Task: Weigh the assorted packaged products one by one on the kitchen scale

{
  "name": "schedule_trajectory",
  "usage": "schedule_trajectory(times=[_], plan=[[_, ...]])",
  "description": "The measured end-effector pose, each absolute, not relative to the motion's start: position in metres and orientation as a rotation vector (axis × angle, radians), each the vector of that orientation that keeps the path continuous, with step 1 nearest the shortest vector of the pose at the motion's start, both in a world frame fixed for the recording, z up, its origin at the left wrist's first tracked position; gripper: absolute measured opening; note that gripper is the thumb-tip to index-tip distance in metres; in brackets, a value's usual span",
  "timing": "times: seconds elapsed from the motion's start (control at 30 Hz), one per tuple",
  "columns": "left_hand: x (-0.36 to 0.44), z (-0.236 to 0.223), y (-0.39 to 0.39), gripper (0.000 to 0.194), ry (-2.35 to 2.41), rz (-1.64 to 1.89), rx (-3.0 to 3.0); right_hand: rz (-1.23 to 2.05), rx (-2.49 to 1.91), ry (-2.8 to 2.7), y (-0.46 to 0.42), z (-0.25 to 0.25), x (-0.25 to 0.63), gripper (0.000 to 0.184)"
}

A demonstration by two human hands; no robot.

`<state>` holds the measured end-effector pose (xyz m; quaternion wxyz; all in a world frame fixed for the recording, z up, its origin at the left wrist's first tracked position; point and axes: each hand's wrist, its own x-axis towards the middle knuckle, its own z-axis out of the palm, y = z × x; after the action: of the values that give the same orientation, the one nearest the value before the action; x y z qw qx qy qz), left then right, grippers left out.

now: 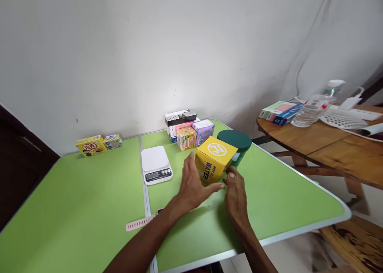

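Note:
A yellow box with "WATER" printed on its front and a white round logo on top is tilted in front of me. My right hand has its fingers curled against the lower right corner of the box, gripping it. At the left side of the box is my left hand, fingers stretched and thumb spread wide across the front. Whether the left fingertips touch the box I cannot tell. Just behind the box stands a green tub with a dark green lid, partly hidden.
A white kitchen scale lies left of my hands. Behind are an orange box, a purple box and stacked boxes. Two small boxes sit far left. A pink-strapped watch is under my left forearm. A wooden table holds a bottle.

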<state>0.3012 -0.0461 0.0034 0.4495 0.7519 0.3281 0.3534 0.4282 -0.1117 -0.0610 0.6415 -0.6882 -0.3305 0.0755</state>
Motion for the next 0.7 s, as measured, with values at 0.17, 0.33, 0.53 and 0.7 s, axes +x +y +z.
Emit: schedule_trajectory(times=[0.17, 0.33, 0.53, 0.7], plan=[[0.348, -0.001, -0.035, 0.139, 1.005, 0.846, 1.77, 0.301, -1.552, -0.629, -0.113, -0.057, 0.425, 0.079], [0.341, 0.002, -0.028, 0.109, 1.095, 0.851, 1.744, 0.254, -1.587, -0.682, -0.114, -0.058, 0.427, 0.076], [0.277, 0.027, -0.009, 0.09, 0.918, 0.987, 1.8, 0.344, -1.522, -0.855, -0.099, -0.048, 0.419, 0.079], [0.204, 0.069, 0.027, 0.088, 0.826, 1.014, 1.924, 0.495, -1.304, -1.244, -0.056, -0.011, 0.386, 0.047]])
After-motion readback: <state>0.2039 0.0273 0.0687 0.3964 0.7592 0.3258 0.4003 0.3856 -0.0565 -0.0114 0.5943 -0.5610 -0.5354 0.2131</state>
